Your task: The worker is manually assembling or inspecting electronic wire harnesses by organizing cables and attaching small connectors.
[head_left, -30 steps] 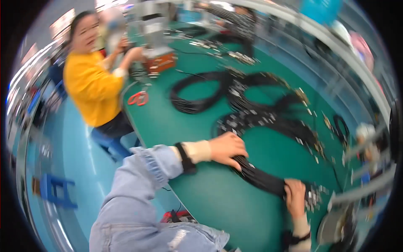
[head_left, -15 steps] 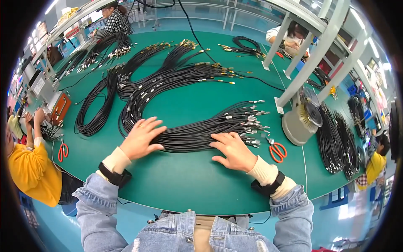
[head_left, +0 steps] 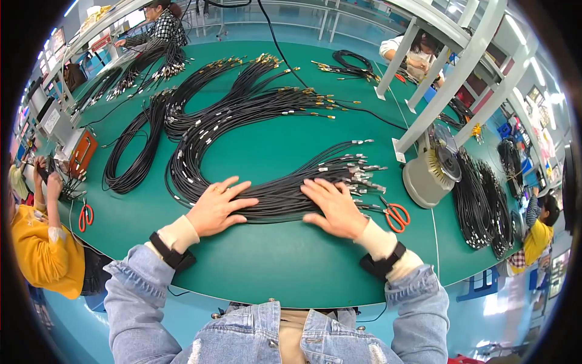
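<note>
The left hand [head_left: 215, 206] lies flat with fingers spread, palm down on the near bundle of black cables [head_left: 276, 197], grasping nothing but pressing the strands against the green table [head_left: 285, 267]; the right hand [head_left: 333, 206] does the same a little further along, fingers splayed over the bundle where it narrows toward its metal connector ends [head_left: 357, 173]. Both open palms seem placed to keep the loose strands gathered and level, so the bundle lies straight between them just in front of the person. Orange-handled scissors [head_left: 394, 215] rest near the right hand, beside the connector tips, within easy reach. Beyond the hands, larger loops of black cable [head_left: 206, 130] fan across the table, their gold-tipped ends pointing away. To the right stands a grey machine with a brush wheel [head_left: 433, 170], and other people work at the table's far and left edges
</note>
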